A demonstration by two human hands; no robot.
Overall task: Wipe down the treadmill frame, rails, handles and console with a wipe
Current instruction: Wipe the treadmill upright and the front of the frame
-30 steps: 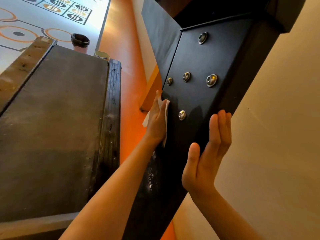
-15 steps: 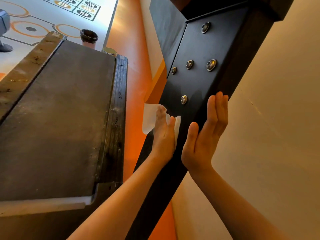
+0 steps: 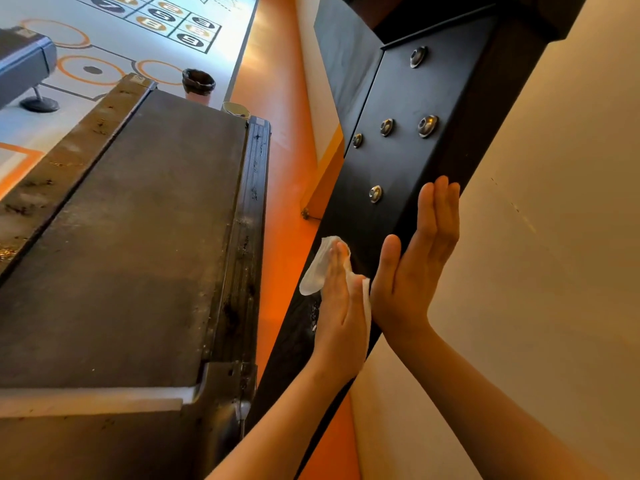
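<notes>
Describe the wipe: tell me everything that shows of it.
The wipe is white, thin and soft-looking, like tissue or thin cloth, and crumpled rather than folded. The left hand presses it with straight fingers against the black frame, below the lowest bolt. Most of it is hidden under the hand. A rounded flap sticks out past the fingers on the left, and a narrow edge shows beside the thumb.

Wiping the treadmill's black upright frame
The left hand presses a white wipe flat against it; the right hand rests, fingers straight, on its edge.
</notes>
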